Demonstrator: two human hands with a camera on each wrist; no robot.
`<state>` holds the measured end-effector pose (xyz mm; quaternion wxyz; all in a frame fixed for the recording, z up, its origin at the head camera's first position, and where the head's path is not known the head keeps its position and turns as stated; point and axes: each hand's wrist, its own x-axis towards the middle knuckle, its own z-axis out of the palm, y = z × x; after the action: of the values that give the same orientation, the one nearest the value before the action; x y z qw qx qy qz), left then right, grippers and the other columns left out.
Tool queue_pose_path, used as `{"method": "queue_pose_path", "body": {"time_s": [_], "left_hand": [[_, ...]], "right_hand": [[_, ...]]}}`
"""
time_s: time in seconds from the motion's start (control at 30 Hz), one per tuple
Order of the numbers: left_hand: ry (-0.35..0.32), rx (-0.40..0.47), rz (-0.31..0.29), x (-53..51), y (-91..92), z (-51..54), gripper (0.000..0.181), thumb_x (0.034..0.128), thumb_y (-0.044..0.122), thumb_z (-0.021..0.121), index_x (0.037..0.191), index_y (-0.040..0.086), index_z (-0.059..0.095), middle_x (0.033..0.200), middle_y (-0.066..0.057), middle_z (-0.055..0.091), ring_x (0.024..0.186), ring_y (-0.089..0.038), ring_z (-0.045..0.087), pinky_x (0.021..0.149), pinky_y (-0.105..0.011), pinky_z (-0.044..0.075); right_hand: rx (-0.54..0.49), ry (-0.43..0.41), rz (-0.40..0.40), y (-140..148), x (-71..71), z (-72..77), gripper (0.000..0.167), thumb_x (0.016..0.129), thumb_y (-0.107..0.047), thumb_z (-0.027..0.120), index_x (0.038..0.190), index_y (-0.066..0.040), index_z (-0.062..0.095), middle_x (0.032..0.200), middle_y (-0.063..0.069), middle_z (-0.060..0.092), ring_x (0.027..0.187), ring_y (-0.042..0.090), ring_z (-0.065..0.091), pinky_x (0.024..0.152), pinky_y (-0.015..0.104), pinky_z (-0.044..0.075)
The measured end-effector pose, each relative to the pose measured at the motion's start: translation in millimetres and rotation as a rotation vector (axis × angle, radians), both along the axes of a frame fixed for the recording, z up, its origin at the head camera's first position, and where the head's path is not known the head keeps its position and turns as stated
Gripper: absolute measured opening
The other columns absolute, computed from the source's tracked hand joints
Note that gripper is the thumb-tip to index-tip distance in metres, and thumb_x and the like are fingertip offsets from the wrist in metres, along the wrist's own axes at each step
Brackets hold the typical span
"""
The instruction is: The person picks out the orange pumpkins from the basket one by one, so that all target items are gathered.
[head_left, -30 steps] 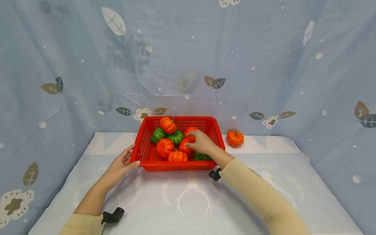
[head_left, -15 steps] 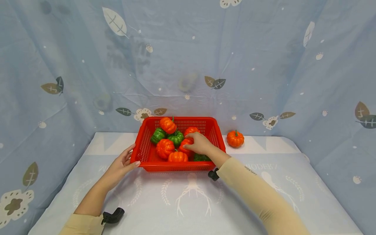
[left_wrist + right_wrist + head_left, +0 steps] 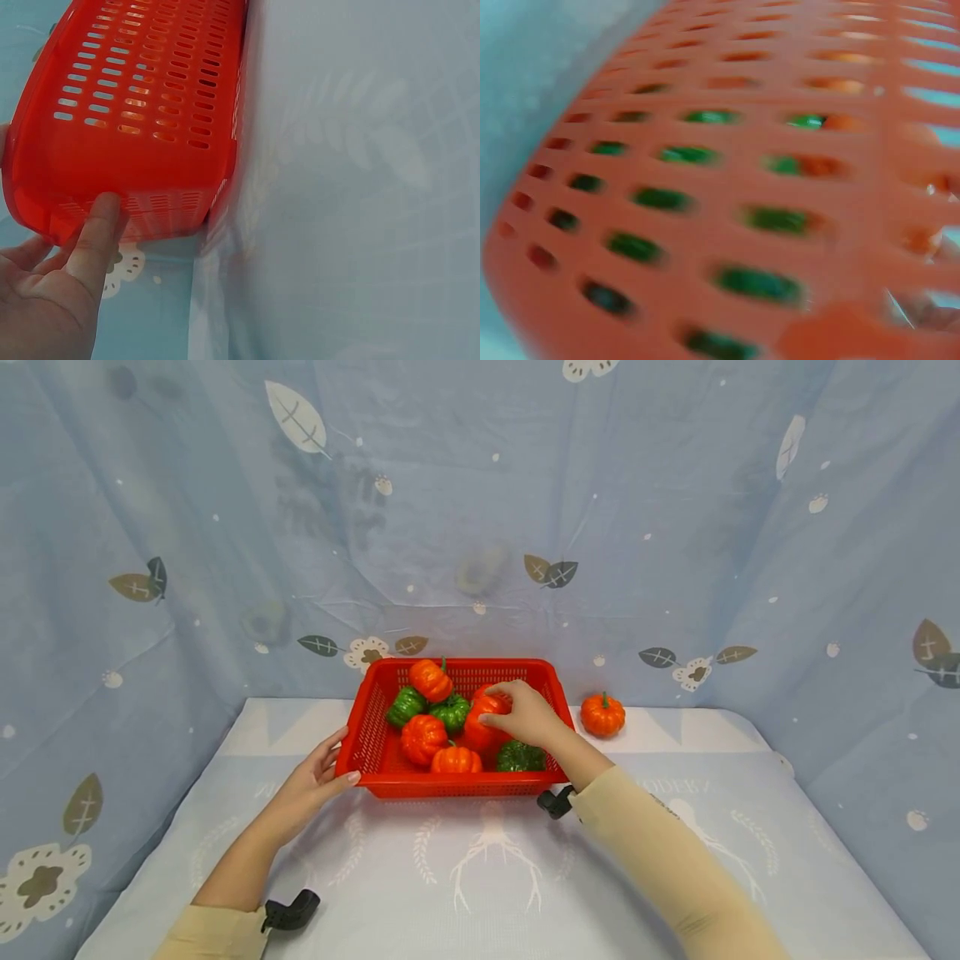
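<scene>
A red perforated plastic basket (image 3: 450,785) holds several small ribbed pumpkins, orange-red and green. My left hand (image 3: 303,789) holds its near left corner. In the left wrist view the thumb (image 3: 97,232) lies against the basket's outer wall, with fingers around the edge. My right hand (image 3: 528,718) reaches in over the right side and grips a red pumpkin (image 3: 483,731) between thumb and fingers, raised a little. A green pumpkin (image 3: 521,757) lies below this hand. Another red pumpkin behind is mostly covered by the fingers. The right wrist view shows mainly the blurred basket wall (image 3: 727,172).
One orange pumpkin (image 3: 602,715) stands on the table right of the basket. Farther left inside are green pumpkins (image 3: 406,707) and orange ones (image 3: 456,760). A patterned blue cloth (image 3: 480,527) hangs close behind the basket. A pale printed cloth (image 3: 375,893) covers the table.
My right hand has taken hold of the red pumpkin and moved it slightly up and right, baring more of the green one beneath. The left hand has kept its place.
</scene>
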<state>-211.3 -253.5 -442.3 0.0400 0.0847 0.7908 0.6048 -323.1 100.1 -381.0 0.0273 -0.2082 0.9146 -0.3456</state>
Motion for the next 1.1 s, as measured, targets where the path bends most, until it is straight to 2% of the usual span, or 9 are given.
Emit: {"method": "queue_pose_path", "body": {"time_s": [0.17, 0.27, 0.47, 0.63, 0.8, 0.9, 1.03, 1.1], "left_hand": [[0.006, -0.018, 0.006, 1.1, 0.3, 1.5, 0.083, 0.0961, 0.018, 0.067, 0.161, 0.013, 0.016, 0.154, -0.024, 0.035, 0.138, -0.044, 0.040, 0.097, -0.029, 0.050], [0.009, -0.007, -0.002, 0.8, 0.5, 1.4, 0.082, 0.0966, 0.016, 0.066, 0.161, 0.013, 0.015, 0.154, -0.024, 0.034, 0.138, -0.045, 0.040, 0.097, -0.027, 0.050], [0.009, 0.006, -0.002, 2.3, 0.7, 2.0, 0.083, 0.0969, 0.017, 0.066, 0.161, 0.013, 0.014, 0.156, -0.025, 0.032, 0.139, -0.045, 0.038, 0.097, -0.024, 0.049], [0.002, 0.011, 0.003, 2.4, 0.7, 0.6, 0.083, 0.0971, 0.017, 0.066, 0.161, 0.013, 0.014, 0.156, -0.025, 0.031, 0.139, -0.045, 0.037, 0.096, -0.022, 0.049], [0.004, 0.012, 0.002, 2.0, 1.1, 0.5, 0.083, 0.0971, 0.016, 0.066, 0.161, 0.012, 0.014, 0.156, -0.025, 0.031, 0.139, -0.044, 0.038, 0.096, -0.022, 0.049], [0.006, 0.008, 0.001, 2.3, 0.8, 1.2, 0.083, 0.0970, 0.016, 0.066, 0.161, 0.011, 0.013, 0.156, -0.026, 0.031, 0.139, -0.045, 0.038, 0.095, -0.021, 0.049], [0.008, 0.017, -0.006, 3.1, 1.1, 2.4, 0.083, 0.0971, 0.015, 0.066, 0.161, 0.011, 0.013, 0.156, -0.027, 0.031, 0.139, -0.046, 0.037, 0.095, -0.020, 0.048], [0.007, 0.023, -0.009, 3.2, 1.6, 2.8, 0.083, 0.0969, 0.014, 0.066, 0.161, 0.011, 0.013, 0.156, -0.027, 0.031, 0.139, -0.046, 0.038, 0.095, -0.020, 0.048]], "right_hand": [[-0.095, 0.028, -0.018, 20, 13.0, 19.5, 0.055, 0.090, -0.037, 0.076, 0.137, -0.013, 0.059, 0.139, 0.009, 0.051, 0.127, 0.032, 0.050, 0.103, 0.050, 0.046], [-0.152, 0.046, -0.047, 33, 21.5, 25.7, 0.055, 0.090, -0.037, 0.076, 0.137, -0.014, 0.060, 0.138, 0.008, 0.050, 0.125, 0.033, 0.051, 0.101, 0.051, 0.047], [-0.203, 0.075, -0.106, 57, 39.3, 36.6, 0.054, 0.089, -0.036, 0.076, 0.137, -0.017, 0.059, 0.140, 0.010, 0.049, 0.123, 0.037, 0.056, 0.097, 0.053, 0.050], [-0.258, 0.131, -0.136, 78, 50.6, 39.8, 0.053, 0.089, -0.029, 0.078, 0.136, -0.014, 0.059, 0.137, 0.012, 0.050, 0.120, 0.040, 0.060, 0.089, 0.049, 0.056], [-0.287, 0.185, -0.177, 100, 59.2, 36.2, 0.052, 0.089, -0.029, 0.078, 0.136, -0.012, 0.060, 0.138, 0.014, 0.048, 0.118, 0.041, 0.061, 0.078, 0.045, 0.060], [-0.291, 0.240, -0.200, 114, 62.5, 32.9, 0.052, 0.090, -0.027, 0.077, 0.136, -0.009, 0.059, 0.136, 0.015, 0.050, 0.119, 0.041, 0.059, 0.085, 0.049, 0.057], [-0.279, 0.326, -0.233, 131, 65.4, 28.4, 0.052, 0.090, -0.023, 0.077, 0.135, -0.003, 0.059, 0.134, 0.018, 0.052, 0.120, 0.039, 0.055, 0.100, 0.056, 0.047], [-0.276, 0.347, -0.255, 140, 66.2, 24.8, 0.052, 0.090, -0.023, 0.077, 0.135, -0.002, 0.059, 0.133, 0.019, 0.052, 0.120, 0.039, 0.055, 0.101, 0.058, 0.045]]}}
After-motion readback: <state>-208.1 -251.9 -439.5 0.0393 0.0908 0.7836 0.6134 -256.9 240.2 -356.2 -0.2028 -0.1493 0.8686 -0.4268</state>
